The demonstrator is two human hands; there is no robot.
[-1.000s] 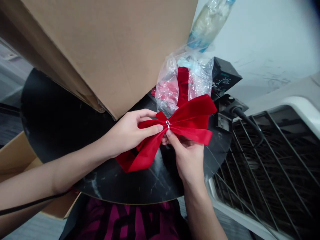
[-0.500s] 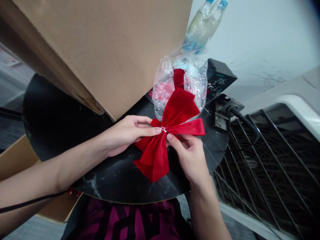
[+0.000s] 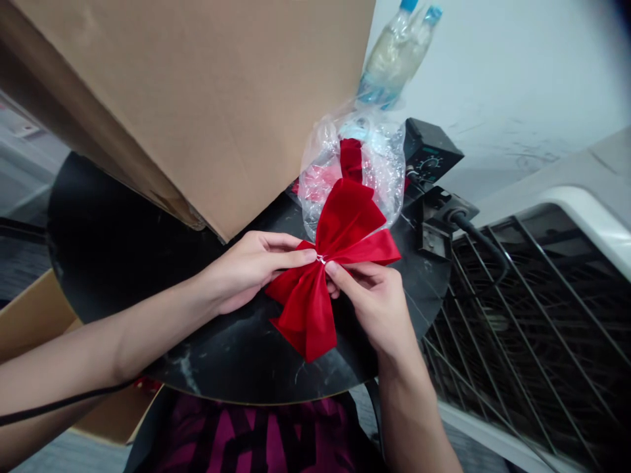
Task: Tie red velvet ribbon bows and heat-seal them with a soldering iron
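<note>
A red ribbon bow [image 3: 315, 309] is held between both hands over the front of the dark round table [image 3: 207, 368]. A thin white tie [image 3: 321, 259] crosses the bow's middle. My left hand [image 3: 263, 266] pinches the bow from the left, its thumb beside the tie. From the right, my right hand [image 3: 372, 295] grips it too, with the thumb tip at the tie and the other fingers partly hidden behind the ribbon. Just beyond the bow lies a clear plastic bag [image 3: 389, 164], and a strip of red ribbon [image 3: 351, 159] shows there.
A large cardboard box [image 3: 211, 98] stands on the table's far left. Two bottles [image 3: 392, 59] lean by the wall. A black device with a dial [image 3: 431, 154] sits at the right, near a wire-grilled unit [image 3: 522, 315]. Below left is an open carton [image 3: 37, 315].
My right thumb has shifted slightly left and up, closer to the white tie. The bow's lower loops have turned a little to the right; both hands keep hold.
</note>
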